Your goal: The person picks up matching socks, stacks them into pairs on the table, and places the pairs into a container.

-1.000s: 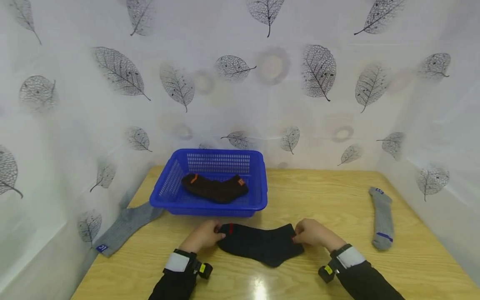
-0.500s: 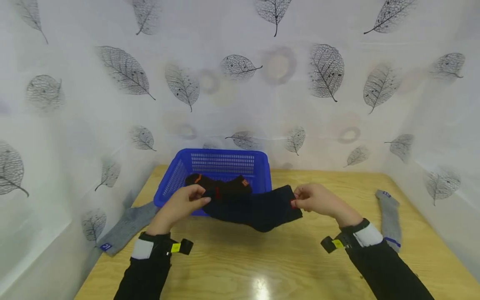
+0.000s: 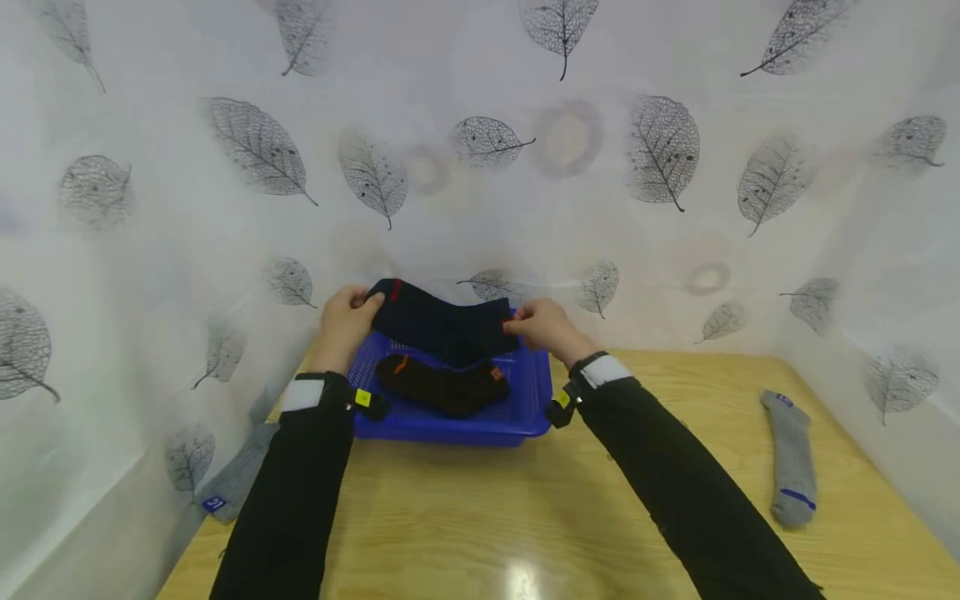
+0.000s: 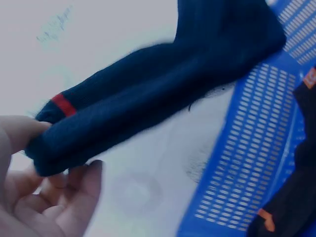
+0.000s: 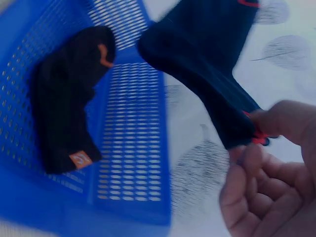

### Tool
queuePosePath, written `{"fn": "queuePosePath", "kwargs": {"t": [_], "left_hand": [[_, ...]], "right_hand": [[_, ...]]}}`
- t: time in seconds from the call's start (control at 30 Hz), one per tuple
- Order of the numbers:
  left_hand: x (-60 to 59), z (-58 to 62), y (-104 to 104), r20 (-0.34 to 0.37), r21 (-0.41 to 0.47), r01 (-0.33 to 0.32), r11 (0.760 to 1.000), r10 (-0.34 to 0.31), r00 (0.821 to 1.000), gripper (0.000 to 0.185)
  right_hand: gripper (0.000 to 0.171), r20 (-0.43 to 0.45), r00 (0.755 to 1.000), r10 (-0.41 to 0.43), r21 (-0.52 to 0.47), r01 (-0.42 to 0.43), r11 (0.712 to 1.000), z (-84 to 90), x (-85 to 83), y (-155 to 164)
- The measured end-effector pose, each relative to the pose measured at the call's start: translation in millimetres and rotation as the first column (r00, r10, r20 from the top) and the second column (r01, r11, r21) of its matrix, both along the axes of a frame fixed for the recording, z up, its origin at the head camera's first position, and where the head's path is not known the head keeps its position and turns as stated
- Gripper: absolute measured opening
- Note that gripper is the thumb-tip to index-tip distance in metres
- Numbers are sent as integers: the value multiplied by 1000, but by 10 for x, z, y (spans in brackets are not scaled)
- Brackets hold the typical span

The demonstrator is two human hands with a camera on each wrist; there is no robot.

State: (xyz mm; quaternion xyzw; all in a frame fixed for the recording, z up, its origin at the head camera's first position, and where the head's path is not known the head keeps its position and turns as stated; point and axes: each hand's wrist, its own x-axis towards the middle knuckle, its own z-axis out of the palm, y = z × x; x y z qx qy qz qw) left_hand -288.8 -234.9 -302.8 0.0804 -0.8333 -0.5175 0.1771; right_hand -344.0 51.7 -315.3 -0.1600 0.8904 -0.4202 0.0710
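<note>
Both hands hold a folded navy sock pair (image 3: 442, 321) with red marks in the air above the back of the blue basket (image 3: 450, 421). My left hand (image 3: 347, 317) pinches its left end (image 4: 54, 138), and my right hand (image 3: 538, 323) pinches its right end (image 5: 237, 131). A dark brown sock pair (image 3: 442, 386) with orange marks lies inside the basket (image 5: 128, 148), seen too in the right wrist view (image 5: 64, 94).
A grey sock (image 3: 789, 454) lies on the wooden table (image 3: 525, 517) at the right. Another grey sock (image 3: 236, 479) lies at the left edge by the wall. Leaf-patterned white sheets (image 3: 480, 167) enclose the table on three sides.
Both hands lifted the navy sock pair off the table front and carried it away from me, up over the basket.
</note>
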Motion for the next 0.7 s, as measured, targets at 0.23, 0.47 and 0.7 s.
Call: {"fn": "queuePosePath", "kwargs": {"t": [0.23,0.47,0.7], "left_hand": [[-282,-334,-129,-59,88,-159,983,164,985,32],[-456,-681,-241,89,-126,-193,973,205,975,36],[-593,-864,-191,150,-269,-163,949,208,967,33]], "right_hand": [[22,-16,998,-62,47,62,997,-194,-231,-262],[16,280,956,-85,88,63,994,-421,-349,-306],[12,368,924,-100,166,41,985,-540,-455,-433]]}}
